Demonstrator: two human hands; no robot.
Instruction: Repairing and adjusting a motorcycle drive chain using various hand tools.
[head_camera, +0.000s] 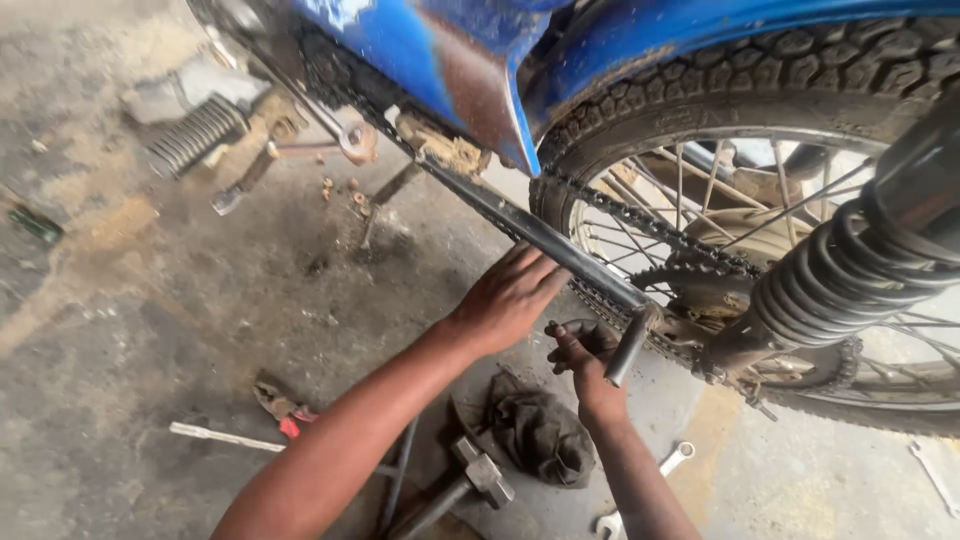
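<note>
Your left hand (512, 297) lies flat, fingers spread, on the swingarm (540, 235), which slants down-right toward the rear wheel; your right hand (585, 350), nearer, grips the black tube (630, 345) at its end.

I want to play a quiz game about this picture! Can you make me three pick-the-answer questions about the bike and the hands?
1. Where does the grey steel-headed hammer lie?
A. on the concrete floor below the arms
B. on the tyre
C. in a hand

2. What colour is the painted metal motorbike body?
A. green
B. blue
C. yellow

3. What is the left hand doing?
A. resting flat on the long black metal swingarm bar
B. holding a cup
C. waving in the air

Answers: 1 A, the hammer lies beside the crumpled dark rag. 2 B, the panels are blue with rust. 3 A, its fingers lie open on the bar, while the right hand curls under the bar's end.
</note>
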